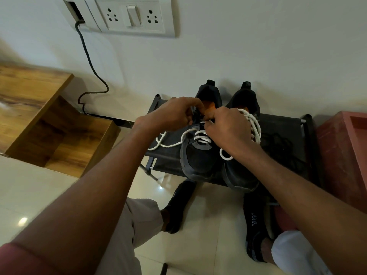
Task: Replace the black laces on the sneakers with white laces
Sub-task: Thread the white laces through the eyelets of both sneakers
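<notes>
Two black sneakers stand side by side on a low black rack (282,126), toes toward me. The left sneaker (198,157) has a white lace (170,144) threaded through its lower eyelets, with one loose end trailing left across the rack. My left hand (172,114) grips the upper edge of that sneaker near the tongue. My right hand (226,130) pinches the white lace tip at an upper eyelet. The right sneaker (240,175) is laced in white (255,124), partly hidden by my right hand. A heap of black laces (278,141) lies on the rack at the right.
A wooden shelf unit (39,120) stands at the left. A red box (343,155) sits right of the rack. On the wall behind are a socket panel (131,15) and a hanging black cable (89,62). My socked feet (178,205) rest on the tiled floor.
</notes>
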Demonstrator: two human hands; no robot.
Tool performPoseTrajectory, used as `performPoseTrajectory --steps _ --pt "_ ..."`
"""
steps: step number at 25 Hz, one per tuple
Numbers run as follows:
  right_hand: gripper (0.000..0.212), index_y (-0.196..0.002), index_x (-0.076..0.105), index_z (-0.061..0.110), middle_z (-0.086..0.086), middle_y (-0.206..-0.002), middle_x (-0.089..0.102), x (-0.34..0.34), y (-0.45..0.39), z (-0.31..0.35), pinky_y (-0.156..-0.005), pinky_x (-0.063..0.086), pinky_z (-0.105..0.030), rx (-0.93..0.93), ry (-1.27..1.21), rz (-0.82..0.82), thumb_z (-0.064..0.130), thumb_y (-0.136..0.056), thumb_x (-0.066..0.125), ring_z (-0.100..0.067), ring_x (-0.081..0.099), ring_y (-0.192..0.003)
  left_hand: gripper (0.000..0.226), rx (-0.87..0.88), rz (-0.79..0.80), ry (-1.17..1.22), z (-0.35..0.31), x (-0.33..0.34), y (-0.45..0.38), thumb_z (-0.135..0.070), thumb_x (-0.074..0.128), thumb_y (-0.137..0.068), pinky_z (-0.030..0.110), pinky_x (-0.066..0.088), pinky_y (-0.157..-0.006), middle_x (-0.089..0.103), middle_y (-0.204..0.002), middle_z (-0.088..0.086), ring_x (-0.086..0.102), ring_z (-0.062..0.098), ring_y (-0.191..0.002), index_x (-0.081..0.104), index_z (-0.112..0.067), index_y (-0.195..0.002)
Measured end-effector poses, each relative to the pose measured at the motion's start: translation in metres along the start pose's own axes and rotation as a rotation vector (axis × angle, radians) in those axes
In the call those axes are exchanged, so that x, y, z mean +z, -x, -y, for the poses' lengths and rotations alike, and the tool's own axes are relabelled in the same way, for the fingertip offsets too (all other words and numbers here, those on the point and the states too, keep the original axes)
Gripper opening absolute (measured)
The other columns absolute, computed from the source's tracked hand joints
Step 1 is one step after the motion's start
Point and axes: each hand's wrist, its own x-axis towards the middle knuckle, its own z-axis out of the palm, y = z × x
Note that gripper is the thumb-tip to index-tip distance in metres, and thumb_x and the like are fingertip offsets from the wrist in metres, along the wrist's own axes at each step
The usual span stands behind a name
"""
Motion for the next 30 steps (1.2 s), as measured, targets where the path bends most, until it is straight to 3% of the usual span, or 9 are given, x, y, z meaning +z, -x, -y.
performPoseTrajectory --steps 6,9,12,14,17,21,24,27,30 --pt "0.015 -0.096 0.082 0.027 0.004 -0.066 0.063 0.007 -0.005 0.003 -0.050 0.037 -0.024 0.037 0.042 0.002 0.027 -0.096 0.067 -0.018 0.056 -0.059 0.050 0.002 0.011 0.062 0.005 -0.001 -0.001 0.005 0.060 -0.087 0.050 0.058 -0.085 0.073 -0.093 0.000 0.069 0.018 -0.084 0.065 -0.034 -0.117" --pt "0.019 -0.102 0.082 0.032 0.004 -0.081 0.074 0.011 -0.006 0.004 -0.060 0.050 -0.028 0.018 -0.034 0.027 0.026 -0.096 0.065 -0.017 0.061 -0.068 0.050 0.003 0.025 0.085 0.003 -0.001 -0.001 0.003 0.063 -0.088 0.046 0.059 -0.086 0.073 -0.097 0.002 0.068 0.018 -0.088 0.065 -0.033 -0.123" --pt "0.019 -0.102 0.082 0.032 0.005 -0.088 0.077 0.013 -0.005 0.002 -0.069 0.057 -0.034 0.056 -0.168 0.039 0.026 -0.094 0.066 -0.021 0.068 -0.079 0.055 0.001 0.037 0.104 0.003 -0.002 -0.001 0.004 0.061 -0.087 0.044 0.060 -0.084 0.073 -0.099 0.010 0.069 0.025 -0.091 0.060 -0.031 -0.130" --pt "0.015 -0.101 0.081 0.031 0.006 -0.081 0.073 0.017 -0.004 0.001 -0.065 0.055 -0.033 0.060 -0.134 0.007 0.029 -0.094 0.068 -0.021 0.067 -0.077 0.057 -0.043 0.055 0.177 0.009 -0.002 -0.002 0.005 0.060 -0.087 0.044 0.060 -0.082 0.073 -0.100 0.015 0.070 0.032 -0.092 0.050 -0.026 -0.134" --pt "0.011 -0.097 0.078 0.028 0.010 -0.065 0.059 0.017 -0.002 0.001 -0.059 0.044 -0.029 0.082 -0.034 -0.023 0.034 -0.096 0.069 -0.019 0.061 -0.068 0.040 -0.092 0.066 0.225 0.014 -0.003 -0.004 0.005 0.065 -0.088 0.050 0.061 -0.087 0.075 -0.101 0.011 0.073 0.030 -0.092 0.055 -0.014 -0.122" --pt "0.016 -0.102 0.079 0.026 0.002 -0.082 0.072 0.016 -0.009 0.005 -0.072 0.057 -0.037 0.143 -0.271 0.143 0.021 -0.097 0.064 -0.024 0.069 -0.080 0.019 -0.083 0.059 0.176 0.010 -0.004 -0.002 0.006 0.064 -0.090 0.032 0.057 -0.076 0.073 -0.087 0.005 0.068 0.016 -0.080 0.075 -0.006 -0.099" --pt "0.018 -0.105 0.076 0.020 -0.007 -0.078 0.073 0.006 -0.012 0.005 -0.064 0.057 -0.038 0.241 -0.484 0.286 0.013 -0.096 0.063 -0.023 0.070 -0.066 0.006 -0.103 0.032 0.189 0.009 0.002 -0.001 -0.004 0.074 -0.089 0.024 0.050 -0.070 0.071 -0.081 0.003 0.063 0.010 -0.072 0.076 -0.005 -0.096" --pt "0.020 -0.113 0.072 0.025 -0.001 -0.087 0.073 -0.005 -0.012 0.003 -0.073 0.060 -0.040 0.068 -0.239 0.354 0.030 -0.093 0.072 -0.024 0.072 -0.079 0.019 -0.106 -0.001 0.110 0.008 0.014 -0.008 -0.020 0.084 -0.084 0.024 0.047 -0.065 0.069 -0.078 0.001 0.058 0.007 -0.067 0.073 -0.006 -0.089" --pt "0.050 -0.128 0.063 0.027 0.000 -0.108 0.071 -0.011 -0.009 -0.001 -0.082 0.057 -0.042 -0.056 -0.008 0.360 0.048 -0.086 0.079 -0.024 0.068 -0.100 0.030 -0.059 -0.025 0.100 0.009 0.021 -0.012 -0.027 0.085 -0.084 0.029 0.043 -0.065 0.062 -0.075 0.002 0.054 0.013 -0.068 0.066 -0.003 -0.086"
